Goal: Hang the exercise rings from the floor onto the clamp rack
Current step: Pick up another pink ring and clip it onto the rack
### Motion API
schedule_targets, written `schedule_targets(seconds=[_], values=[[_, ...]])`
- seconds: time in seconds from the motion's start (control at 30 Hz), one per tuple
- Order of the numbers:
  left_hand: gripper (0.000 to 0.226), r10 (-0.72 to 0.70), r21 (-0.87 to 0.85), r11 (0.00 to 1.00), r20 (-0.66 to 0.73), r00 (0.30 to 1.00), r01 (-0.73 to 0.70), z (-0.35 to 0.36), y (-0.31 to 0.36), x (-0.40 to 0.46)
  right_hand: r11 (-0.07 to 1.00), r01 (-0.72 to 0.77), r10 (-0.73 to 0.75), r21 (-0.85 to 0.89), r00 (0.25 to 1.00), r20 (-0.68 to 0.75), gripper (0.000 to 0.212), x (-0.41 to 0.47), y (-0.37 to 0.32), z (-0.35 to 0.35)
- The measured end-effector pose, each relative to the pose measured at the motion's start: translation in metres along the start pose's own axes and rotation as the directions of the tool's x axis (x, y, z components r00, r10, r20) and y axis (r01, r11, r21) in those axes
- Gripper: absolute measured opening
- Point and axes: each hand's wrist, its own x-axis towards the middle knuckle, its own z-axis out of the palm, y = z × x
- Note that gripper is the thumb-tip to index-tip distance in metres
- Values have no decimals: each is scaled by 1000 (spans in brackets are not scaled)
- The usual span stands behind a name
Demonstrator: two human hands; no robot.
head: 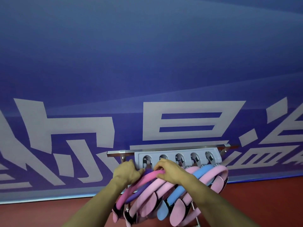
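A grey clamp rack (177, 157) with several clamp slots hangs on a metal bar against the blue wall. Several exercise rings hang below it, side by side: a bright pink ring (144, 179), a purple ring (139, 192), pale pink rings (213, 175) and a blue ring (199, 174). My left hand (127, 172) grips the top of the purple and bright pink rings just under the leftmost clamp. My right hand (170, 172) is closed over the top of the bright pink ring, right beside the left hand. Padded grips hang at the rings' lower ends.
The metal bar (164, 149) sticks out past the rack on both sides. A blue wall banner (147, 63) with large grey lettering fills the view. Red floor (262, 194) runs along the bottom. A metal stand leg (197, 220) shows under the rings.
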Motion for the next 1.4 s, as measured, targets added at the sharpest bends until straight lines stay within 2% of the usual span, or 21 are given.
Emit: schedule_targets(seconds=[0.13, 0.27, 0.37, 0.4, 0.43, 0.47, 0.5, 0.53, 0.57, 0.6, 0.63, 0.67, 0.7, 0.73, 0.77, 0.83, 1.0, 1.13, 1.3, 1.4], values=[[41, 126, -106, 984, -150, 981, -142, -5, 13, -3, 998, -48, 51, 36, 997, -63, 22, -10, 20, -13], [31, 257, -126, 955, -108, 960, -270, 1, 35, -4, 988, -142, 134, -56, 982, -132, 22, -35, 62, -34], [25, 353, -136, 923, -71, 933, -359, 14, 60, -5, 957, -280, 245, -72, 916, -318, 23, -60, 95, -43], [22, 385, -131, 911, -61, 921, -390, 19, 68, -6, 938, -346, 303, -25, 852, -427, 22, -67, 105, -45], [20, 417, -121, 899, -57, 907, -421, 25, 76, -5, 904, -420, 396, 84, 745, -536, 22, -76, 111, -45], [20, 446, -112, 886, -57, 893, -449, 30, 83, -5, 845, -474, 514, 247, 593, -620, 21, -85, 115, -45], [22, 469, -103, 876, -52, 882, -472, 36, 90, -3, 750, -487, 648, 447, 409, -642, 19, -94, 122, -43], [26, 486, -92, 868, -43, 873, -488, 42, 96, -2, 639, -452, 760, 622, 244, -603, 19, -103, 130, -40], [31, 499, -79, 863, -35, 866, -500, 47, 102, -2, 513, -409, 853, 755, 142, -503, 27, -109, 138, -33], [34, 506, -64, 860, -31, 862, -507, 51, 108, -1, 381, -365, 924, 850, 125, -361, 42, -114, 144, -26], [36, 514, -47, 856, -30, 857, -515, 55, 113, 0, 256, -315, 962, 914, 174, -209, 53, -116, 148, -18], [37, 521, -28, 853, -27, 853, -522, 59, 119, 0, 135, -227, 961, 964, 267, -72, 52, -117, 149, -12], [39, 527, -10, 850, -23, 850, -527, 62, 123, 1, 12, -130, 926, 991, 376, 38, 42, -115, 146, -9], [40, 528, 5, 849, -17, 849, -528, 63, 128, 1, -70, -60, 889, 996, 449, 90, 33, -113, 143, -11], [42, 526, 13, 850, -7, 850, -526, 65, 131, 1, -93, -25, 868, 995, 488, 93, 29, -110, 143, -14], [45, 519, 17, 855, 8, 855, -519, 65, 136, 3, -58, -21, 852, 998, 520, 60, 26, -103, 141, -24], [42, 510, 17, 860, 4, 860, -510, 65, 139, 6, 15, -24, 860, 1000, 511, -1, 26, -96, 146, -30], [44, 506, 6, 862, 20, 862, -507, 68, 139, 9, 36, -17, 887, 999, 461, -24, 27, -93, 149, -27], [44, 509, -6, 861, 24, 861, -509, 68, 137, 7, 18, 33, 940, 999, 341, -28, 31, -95, 158, -38], [44, 506, 3, 862, 7, 862, -506, 68, 137, 7, 13, -4, 936, 1000, 351, -11, 36, -96, 160, -43]])
